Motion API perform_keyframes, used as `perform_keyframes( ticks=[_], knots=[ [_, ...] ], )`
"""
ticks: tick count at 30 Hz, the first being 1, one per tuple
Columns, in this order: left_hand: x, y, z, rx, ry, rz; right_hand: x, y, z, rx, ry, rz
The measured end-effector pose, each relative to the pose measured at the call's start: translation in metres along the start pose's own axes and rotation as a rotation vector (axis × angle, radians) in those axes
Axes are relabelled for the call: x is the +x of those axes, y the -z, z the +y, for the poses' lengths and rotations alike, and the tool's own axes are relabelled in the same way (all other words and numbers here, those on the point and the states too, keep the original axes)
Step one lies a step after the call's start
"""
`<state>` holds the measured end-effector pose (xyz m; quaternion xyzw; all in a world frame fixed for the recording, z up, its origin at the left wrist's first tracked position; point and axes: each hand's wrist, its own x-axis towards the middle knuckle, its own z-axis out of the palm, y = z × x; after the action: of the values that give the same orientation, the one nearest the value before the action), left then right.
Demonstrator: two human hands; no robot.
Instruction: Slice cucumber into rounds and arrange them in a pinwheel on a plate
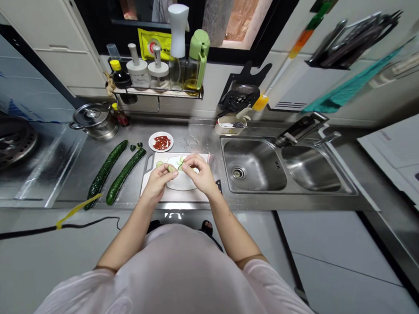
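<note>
My left hand [160, 181] is closed, with a pale green cucumber slice [171, 168] pinched between thumb and fingers. Close beside it, my right hand [200, 174] is also closed in a pinch at a slice of cucumber [180, 168]; its fingers partly cover that slice. Both hands are above an oval white plate [180, 184], where thin slices lie along the far edge. Under the plate is a light cutting board [169, 196] with a grey handle. Something dark [219, 185], partly hidden by my right wrist, lies at the board's right edge.
Two whole cucumbers [108, 169] and cut cucumber ends [133, 147] lie left of the board. Behind it stands a small plate [152, 144] of chopped red pieces. A double sink [255, 185] is on the right, a lidded pot [97, 121] at back left, and a condiment shelf [163, 91] above.
</note>
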<state>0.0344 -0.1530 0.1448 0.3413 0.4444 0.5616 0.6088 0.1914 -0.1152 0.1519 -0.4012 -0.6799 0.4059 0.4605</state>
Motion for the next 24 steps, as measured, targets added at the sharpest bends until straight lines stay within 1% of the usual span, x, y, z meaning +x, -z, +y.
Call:
perform_keyframes(
  ticks=[4,10,13,17,24],
  knots=[
    [-0.001,-0.002,-0.002,0.001,-0.071,0.058,-0.001,-0.001,0.002,-0.005,0.013,0.006],
    [0.001,-0.003,-0.011,0.012,-0.162,0.156,-0.003,-0.003,0.004,-0.017,0.013,0.020],
    [0.002,-0.003,-0.014,-0.011,-0.198,0.168,-0.003,-0.003,0.006,-0.026,-0.002,0.020],
    [0.004,-0.004,-0.015,-0.033,-0.205,0.171,-0.003,-0.003,0.009,-0.038,-0.013,0.020],
    [0.004,-0.009,-0.021,-0.015,-0.261,0.222,-0.003,-0.004,0.011,-0.053,-0.004,0.029]
  ],
)
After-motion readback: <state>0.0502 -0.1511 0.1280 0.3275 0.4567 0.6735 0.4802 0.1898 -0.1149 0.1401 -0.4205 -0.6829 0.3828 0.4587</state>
